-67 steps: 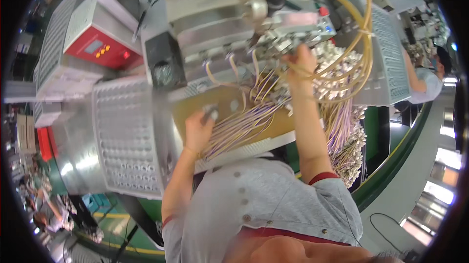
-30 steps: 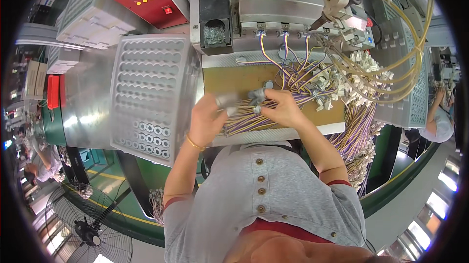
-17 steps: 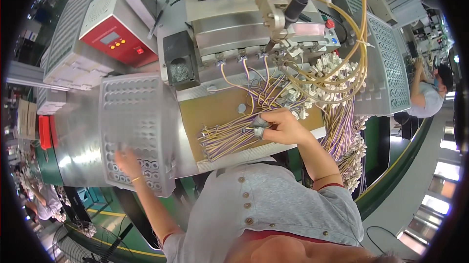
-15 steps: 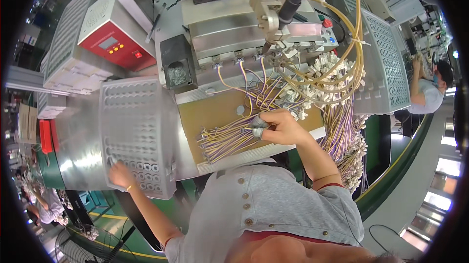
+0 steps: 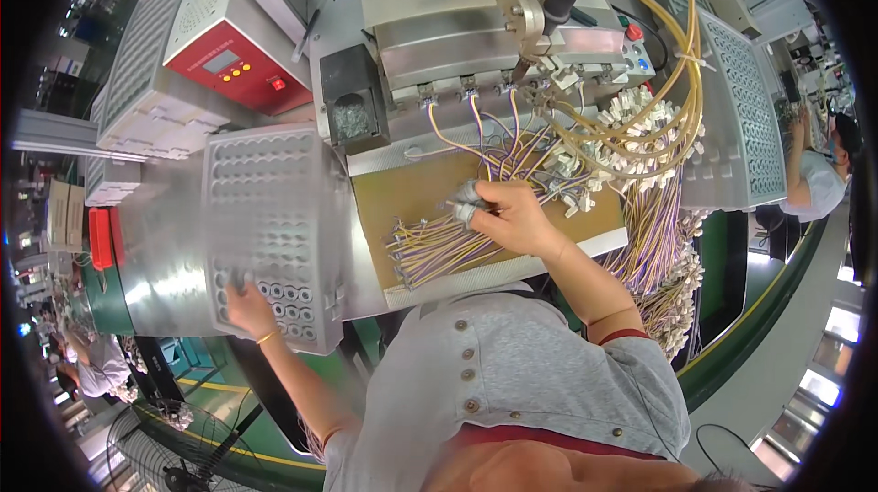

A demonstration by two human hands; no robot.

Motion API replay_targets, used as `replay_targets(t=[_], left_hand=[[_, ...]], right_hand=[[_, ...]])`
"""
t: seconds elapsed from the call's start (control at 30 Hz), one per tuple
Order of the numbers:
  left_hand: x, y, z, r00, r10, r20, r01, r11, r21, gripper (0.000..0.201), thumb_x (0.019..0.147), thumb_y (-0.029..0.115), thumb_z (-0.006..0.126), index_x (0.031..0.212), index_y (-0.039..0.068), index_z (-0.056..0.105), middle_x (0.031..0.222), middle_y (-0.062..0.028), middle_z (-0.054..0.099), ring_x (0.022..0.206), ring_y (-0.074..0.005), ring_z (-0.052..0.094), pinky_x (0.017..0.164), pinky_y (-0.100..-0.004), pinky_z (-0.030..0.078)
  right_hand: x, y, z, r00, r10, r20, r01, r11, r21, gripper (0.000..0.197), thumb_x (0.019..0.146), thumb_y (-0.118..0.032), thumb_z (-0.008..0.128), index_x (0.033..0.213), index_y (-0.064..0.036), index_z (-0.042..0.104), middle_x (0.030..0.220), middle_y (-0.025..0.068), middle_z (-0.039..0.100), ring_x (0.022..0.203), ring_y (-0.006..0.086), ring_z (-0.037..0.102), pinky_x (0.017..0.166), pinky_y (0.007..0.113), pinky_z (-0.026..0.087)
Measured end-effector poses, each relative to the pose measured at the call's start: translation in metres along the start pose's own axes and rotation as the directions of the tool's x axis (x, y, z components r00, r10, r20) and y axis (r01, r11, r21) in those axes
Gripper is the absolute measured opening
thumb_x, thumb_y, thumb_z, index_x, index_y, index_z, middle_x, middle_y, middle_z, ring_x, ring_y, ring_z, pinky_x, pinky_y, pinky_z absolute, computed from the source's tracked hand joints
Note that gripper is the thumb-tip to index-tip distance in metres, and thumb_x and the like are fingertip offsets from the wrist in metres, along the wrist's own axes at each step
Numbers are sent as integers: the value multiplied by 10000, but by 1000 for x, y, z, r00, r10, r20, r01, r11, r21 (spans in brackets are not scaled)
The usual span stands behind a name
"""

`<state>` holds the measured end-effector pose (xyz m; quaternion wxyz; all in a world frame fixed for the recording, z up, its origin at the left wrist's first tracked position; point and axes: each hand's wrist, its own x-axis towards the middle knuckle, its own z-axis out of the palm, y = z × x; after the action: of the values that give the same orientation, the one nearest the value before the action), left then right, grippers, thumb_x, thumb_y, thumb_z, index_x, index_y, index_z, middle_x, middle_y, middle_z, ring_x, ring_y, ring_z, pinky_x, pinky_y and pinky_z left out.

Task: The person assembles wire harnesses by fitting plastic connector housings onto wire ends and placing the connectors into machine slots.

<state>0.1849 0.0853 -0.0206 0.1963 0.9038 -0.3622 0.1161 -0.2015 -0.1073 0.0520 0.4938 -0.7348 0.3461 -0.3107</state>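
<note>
My left hand point(image 5: 251, 311) reaches over the near left part of a pale plastic tray point(image 5: 274, 176) with rows of round cells. Its fingers are bent together at the cells; whatever is between them is too small to make out. Small ring-shaped parts point(image 5: 291, 293) sit in the cells beside it. My right hand point(image 5: 514, 218), with grey covers on thumb and finger, pinches something small whose tip barely shows. Below it a bundle of yellow and purple wires point(image 5: 444, 254) lies on a brown board point(image 5: 380, 195). Three wires run up into a metal fixture point(image 5: 448, 62).
A black box point(image 5: 352, 94) with a cup of clear bits stands left of the fixture. Behind the tray is a red-fronted control box point(image 5: 242, 67). White connectors point(image 5: 640, 126) and hanging wires point(image 5: 649, 227) crowd the right side, under looped yellow tubes point(image 5: 686, 80). Another person point(image 5: 814, 181) works far right.
My right hand has lifted off the wire bundle, moving away from me with a small thing pinched. My left hand has shifted slightly over the tray cells. The whole view has shifted somewhat.
</note>
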Motion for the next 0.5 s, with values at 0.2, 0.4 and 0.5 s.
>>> replay_targets(t=[0.2, 0.4, 0.5], left_hand=[[-36, 204, -18, 723, 276, 633, 539, 347, -767, 307, 791, 40, 537, 1096, 10, 514, 1002, -82, 567, 797, -159, 580, 585, -258, 515], [-65, 250, -13, 619, 565, 545, 647, 27, -762, 378, 777, -11, 564, 1140, -41, 462, 967, -95, 571, 772, -121, 552, 569, -220, 485], [-66, 255, -16, 611, 578, 541, 638, 44, -769, 402, 779, -4, 567, 1158, -43, 443, 967, -88, 569, 789, -121, 553, 568, -214, 484]], right_hand=[[0, 5, 6, 999, 28, -17, -28, 999, 18, 70, 717, -37, 575, 719, 6, 520, 555, 23, 451, 489, 42, 376, 429, 211, 343], [-2, -13, 2, 982, 188, 22, -189, 970, 155, 168, 690, -119, 580, 726, 29, 509, 645, 120, 535, 559, 125, 444, 520, 281, 397], [-3, -9, -3, 984, 179, 25, -180, 981, 71, 173, 688, -115, 593, 712, 35, 512, 649, 105, 548, 573, 87, 440, 511, 263, 398]])
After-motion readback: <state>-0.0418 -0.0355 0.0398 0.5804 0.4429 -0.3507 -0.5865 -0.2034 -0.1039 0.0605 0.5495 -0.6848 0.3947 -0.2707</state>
